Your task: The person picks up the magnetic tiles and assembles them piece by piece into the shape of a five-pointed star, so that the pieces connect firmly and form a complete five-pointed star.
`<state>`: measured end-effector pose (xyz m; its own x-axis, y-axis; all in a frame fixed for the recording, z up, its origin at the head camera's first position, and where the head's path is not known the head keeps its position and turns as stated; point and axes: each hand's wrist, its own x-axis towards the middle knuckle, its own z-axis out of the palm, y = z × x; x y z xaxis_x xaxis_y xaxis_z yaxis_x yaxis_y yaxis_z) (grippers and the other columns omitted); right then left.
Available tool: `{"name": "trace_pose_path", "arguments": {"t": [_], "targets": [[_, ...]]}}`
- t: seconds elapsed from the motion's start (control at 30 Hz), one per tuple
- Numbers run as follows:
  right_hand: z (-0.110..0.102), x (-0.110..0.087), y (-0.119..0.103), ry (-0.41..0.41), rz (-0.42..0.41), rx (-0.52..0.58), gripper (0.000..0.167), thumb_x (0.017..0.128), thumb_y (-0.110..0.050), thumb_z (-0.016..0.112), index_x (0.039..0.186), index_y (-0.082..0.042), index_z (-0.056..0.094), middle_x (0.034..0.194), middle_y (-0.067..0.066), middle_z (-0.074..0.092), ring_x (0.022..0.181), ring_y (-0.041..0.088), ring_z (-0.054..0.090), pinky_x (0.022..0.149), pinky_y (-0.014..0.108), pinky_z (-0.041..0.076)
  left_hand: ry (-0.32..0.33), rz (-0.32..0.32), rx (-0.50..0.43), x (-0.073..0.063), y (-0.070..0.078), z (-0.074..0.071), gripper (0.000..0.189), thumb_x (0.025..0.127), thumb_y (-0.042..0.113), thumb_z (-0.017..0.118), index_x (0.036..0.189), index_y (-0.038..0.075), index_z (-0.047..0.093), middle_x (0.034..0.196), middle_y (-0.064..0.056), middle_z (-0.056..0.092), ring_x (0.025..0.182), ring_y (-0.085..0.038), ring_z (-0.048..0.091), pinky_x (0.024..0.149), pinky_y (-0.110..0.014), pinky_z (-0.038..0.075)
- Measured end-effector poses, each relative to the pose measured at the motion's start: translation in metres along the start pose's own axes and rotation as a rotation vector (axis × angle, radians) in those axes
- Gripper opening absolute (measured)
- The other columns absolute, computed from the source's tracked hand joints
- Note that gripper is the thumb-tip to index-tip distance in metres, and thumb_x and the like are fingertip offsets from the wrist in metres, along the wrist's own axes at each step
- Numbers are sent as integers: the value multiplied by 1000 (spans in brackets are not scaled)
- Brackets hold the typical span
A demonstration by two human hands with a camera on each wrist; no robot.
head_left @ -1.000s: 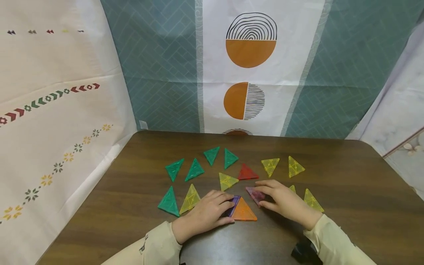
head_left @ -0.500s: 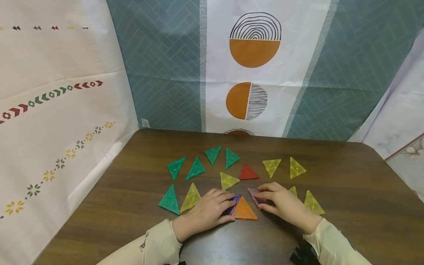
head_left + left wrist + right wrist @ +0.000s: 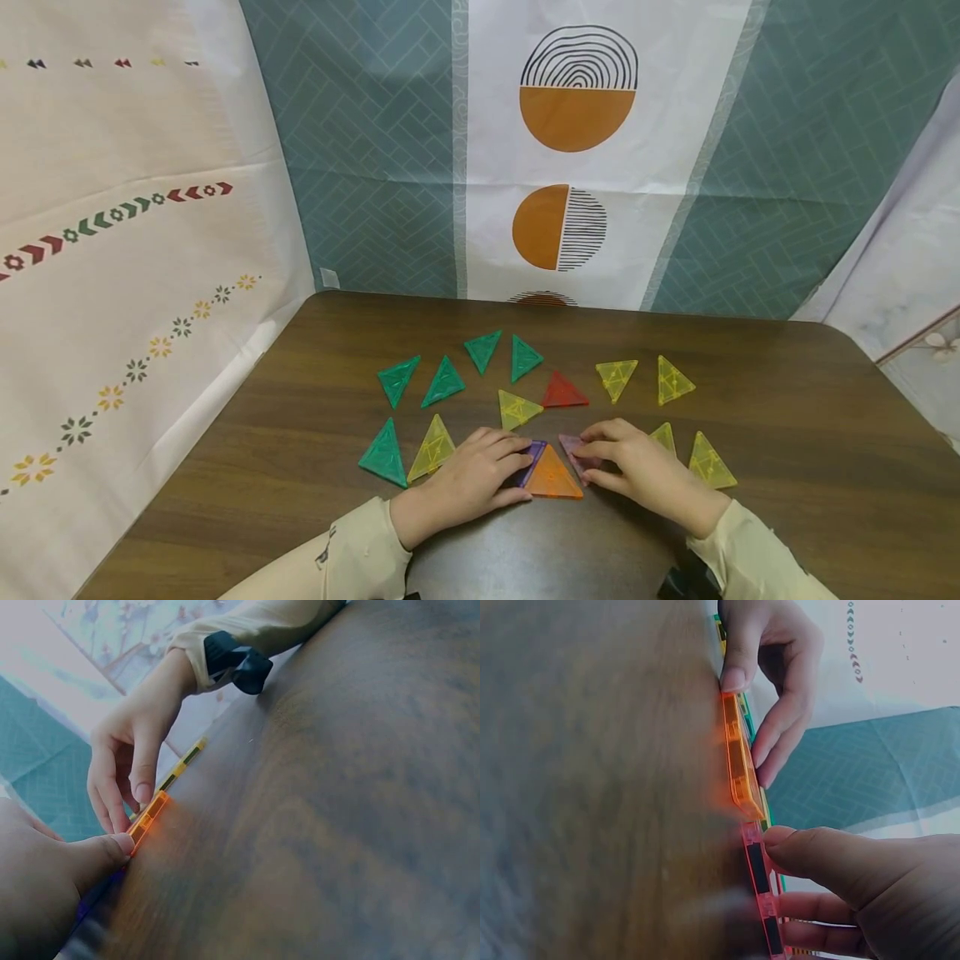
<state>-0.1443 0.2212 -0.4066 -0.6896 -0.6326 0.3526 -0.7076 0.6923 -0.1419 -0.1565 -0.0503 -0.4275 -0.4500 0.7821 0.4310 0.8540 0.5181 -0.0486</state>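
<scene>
My left hand (image 3: 468, 477) holds a translucent purple triangular magnetic tile (image 3: 529, 463), fingers over its top and thumb at its near corner. Its right side lies against an orange triangular magnetic tile (image 3: 553, 477), which the left thumb touches in the left wrist view. A pink triangular magnetic tile (image 3: 572, 450) is pinched by my right hand (image 3: 647, 473), thumb on the near side and fingers behind. Only a narrow gap parts pink from orange in the head view. In the right wrist view the pink tile (image 3: 759, 874) shows its edge. My left fingers hide much of the purple tile.
Several green tiles (image 3: 443, 382) lie at the left and back of the brown table (image 3: 810, 417). A red tile (image 3: 564, 392) and a yellow one (image 3: 517, 409) lie just beyond my hands. More yellow tiles (image 3: 711, 462) are at the right, one beside my left hand.
The pink tile in my right hand has slid slightly towards me, closer along the orange tile's right side. My left hand keeps its place on the purple tile.
</scene>
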Motion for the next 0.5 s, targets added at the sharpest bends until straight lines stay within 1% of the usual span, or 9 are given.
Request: {"name": "trace_pose_path", "arguments": {"t": [0.17, 0.3, 0.5], "targets": [[1, 1, -4, -7, -16, 8, 26, 80, -23, 77, 104, -13, 75, 108, 3, 66, 99, 18, 60, 79, 34, 56, 3, -4, 5, 0, 0, 1, 39, 87, 48, 66, 110, 17, 71, 123, 1, 66, 113, -14, 60, 96, -29, 48], [1, 0, -7, -4, -11, 18, 24, 81, -23, 76, 103, -13, 75, 107, 2, 66, 99, 18, 60, 80, 34, 56, 3, -5, 6, 1, -1, 2, 38, 87, 47, 66, 110, 17, 71, 123, 1, 66, 113, -14, 60, 96, -29, 48], [2, 1, -10, -17, 7, 1, 27, 82, -30, 75, 104, -14, 75, 107, 1, 66, 98, 16, 60, 79, 33, 55, -13, -7, -7, 0, -1, 1, 39, 88, 47, 65, 111, 16, 70, 124, 0, 66, 114, -15, 60, 97, -30, 48]]}}
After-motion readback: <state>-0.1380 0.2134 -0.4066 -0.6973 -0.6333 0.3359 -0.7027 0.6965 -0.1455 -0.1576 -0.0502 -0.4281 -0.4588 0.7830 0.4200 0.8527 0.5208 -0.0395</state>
